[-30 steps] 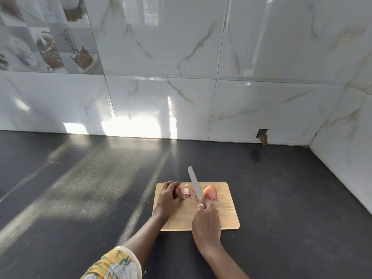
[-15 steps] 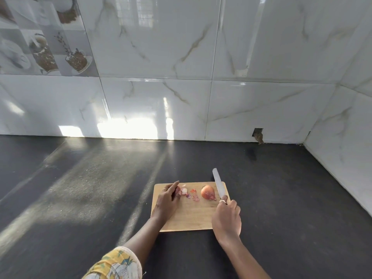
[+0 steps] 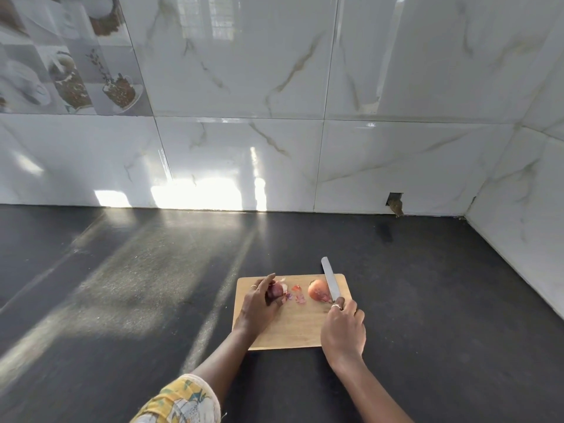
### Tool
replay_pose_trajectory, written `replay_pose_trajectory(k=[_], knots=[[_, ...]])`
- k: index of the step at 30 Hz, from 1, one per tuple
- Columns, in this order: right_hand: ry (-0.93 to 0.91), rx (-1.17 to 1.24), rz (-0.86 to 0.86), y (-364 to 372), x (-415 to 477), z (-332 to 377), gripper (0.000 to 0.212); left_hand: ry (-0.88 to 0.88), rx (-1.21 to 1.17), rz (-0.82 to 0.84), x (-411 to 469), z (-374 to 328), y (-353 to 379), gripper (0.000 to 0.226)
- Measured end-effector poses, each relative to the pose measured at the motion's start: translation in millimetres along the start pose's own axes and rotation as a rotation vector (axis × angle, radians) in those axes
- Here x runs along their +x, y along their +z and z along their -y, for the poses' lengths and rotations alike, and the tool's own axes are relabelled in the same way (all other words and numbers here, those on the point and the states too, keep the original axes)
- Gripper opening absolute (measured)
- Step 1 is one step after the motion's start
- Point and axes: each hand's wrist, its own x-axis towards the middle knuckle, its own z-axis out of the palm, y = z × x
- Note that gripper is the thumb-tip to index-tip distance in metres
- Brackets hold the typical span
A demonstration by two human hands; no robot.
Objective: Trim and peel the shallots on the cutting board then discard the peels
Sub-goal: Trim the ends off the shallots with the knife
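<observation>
Gripping a dark shallot (image 3: pixel 276 290) with the left hand (image 3: pixel 258 304), lower centre of frame. Holding a knife (image 3: pixel 329 277) in the right hand (image 3: pixel 343 328) beside a pale shallot (image 3: pixel 316 290).

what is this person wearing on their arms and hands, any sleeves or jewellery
The left arm has a loose sleeve of yellow fabric with a white and teal print; the forearm below it is bare. The left hand wears a thin ring. The right hand wears a silvery ring, and no sleeve shows on that arm. No gloves or watch are in view.
</observation>
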Motion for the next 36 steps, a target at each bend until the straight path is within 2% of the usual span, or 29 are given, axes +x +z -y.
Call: replay_pose_trajectory(k=[5,10,15,17,19,21,24,27,29,32,36], knots=[[0.021,0.009,0.007,-1,2,1,0.042,-0.037,-0.004,0.007,2,3,2,0.059],[0.094,0.083,0.044,-5,7,1,0.037,-0.025,-0.01,0.06,3,3,2,0.076],[0.197,0.452,0.013,-17,18,0,0.036,0.024,0.053,0.106,5,2,3,0.075],[0.181,0.532,0.006,-24,19,2,0.03,0.099,0.087,0.063,5,-1,5,0.07],[0.181,0.595,0.009,-25,22,1,0.033,0.196,0.084,0.04,8,-8,9,0.062],[0.205,0.657,0.042,-22,24,1,0.034,0.267,0.114,0.103,15,-23,14,0.055],[0.281,0.764,0.07,-20,24,-3,0.033,0.308,0.231,0.316,30,-47,24,0.058],[0.297,0.824,0.067,-24,22,-7,0.019,0.272,0.361,0.518,43,-59,31,0.065],[0.275,0.819,0.073,-27,20,-9,0.012,0.242,0.413,0.581,49,-60,33,0.065],[0.26,0.821,0.096,-29,19,-12,0.002,0.213,0.419,0.577,52,-59,34,0.061],[0.267,0.853,0.107,-27,18,-10,0.013,0.143,0.362,0.459,46,-58,38,0.06]])
